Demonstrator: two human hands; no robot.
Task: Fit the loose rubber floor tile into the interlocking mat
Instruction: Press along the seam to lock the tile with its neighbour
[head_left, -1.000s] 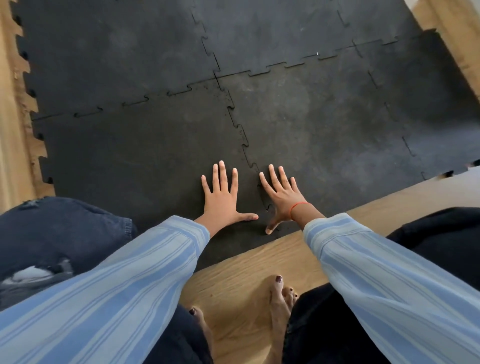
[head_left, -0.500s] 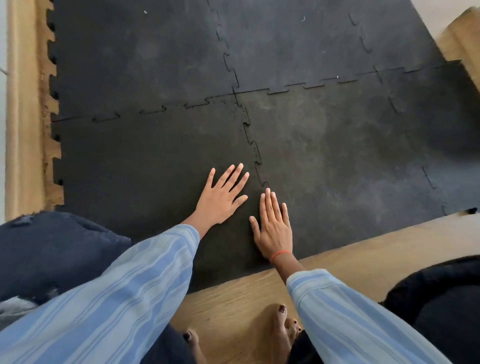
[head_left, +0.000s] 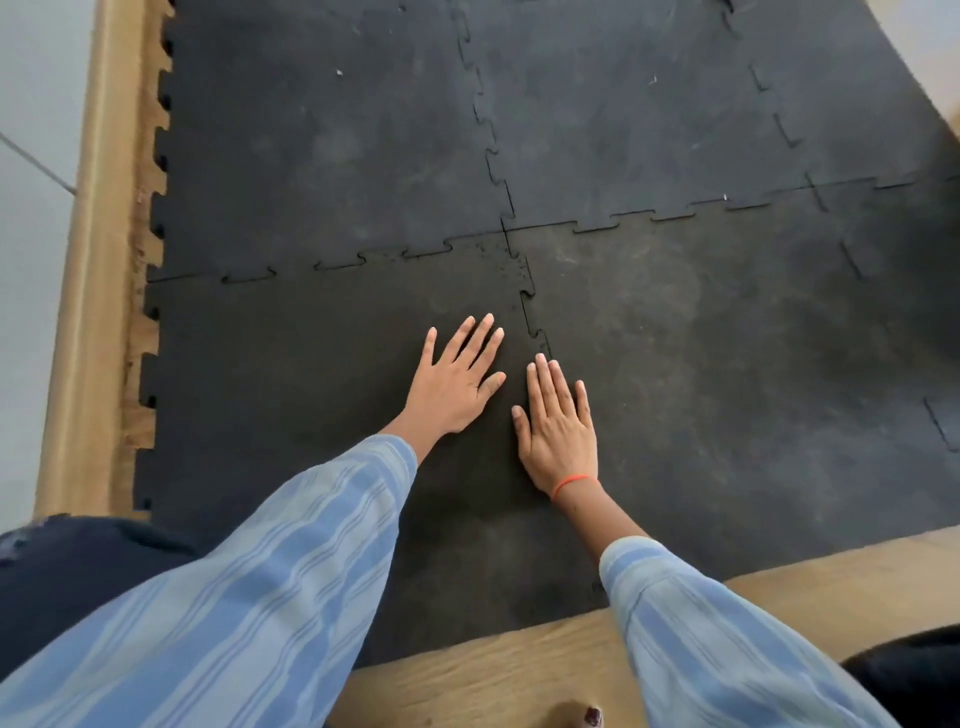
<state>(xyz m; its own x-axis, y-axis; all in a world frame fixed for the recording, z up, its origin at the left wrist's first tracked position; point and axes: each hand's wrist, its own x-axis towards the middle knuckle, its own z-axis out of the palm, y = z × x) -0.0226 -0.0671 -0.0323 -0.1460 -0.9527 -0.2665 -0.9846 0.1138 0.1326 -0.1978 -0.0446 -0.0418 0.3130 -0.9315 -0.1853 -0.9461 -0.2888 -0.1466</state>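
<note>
Fingers (head_left: 485, 338) of my left hand (head_left: 452, 384) spread flat on the loose tile (head_left: 311, 374), right hand (head_left: 558, 431) flat across its toothed seam (head_left: 532, 312) into the mat (head_left: 727, 338), wooden floor (head_left: 493, 670) near my wrists, no writing visible.

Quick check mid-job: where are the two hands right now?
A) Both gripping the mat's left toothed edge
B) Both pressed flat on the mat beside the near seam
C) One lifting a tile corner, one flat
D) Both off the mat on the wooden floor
B: the left hand and right hand both lie palm-down with fingers spread on the black mat, either side of the jigsaw seam; nothing is lifted or gripped.
</note>
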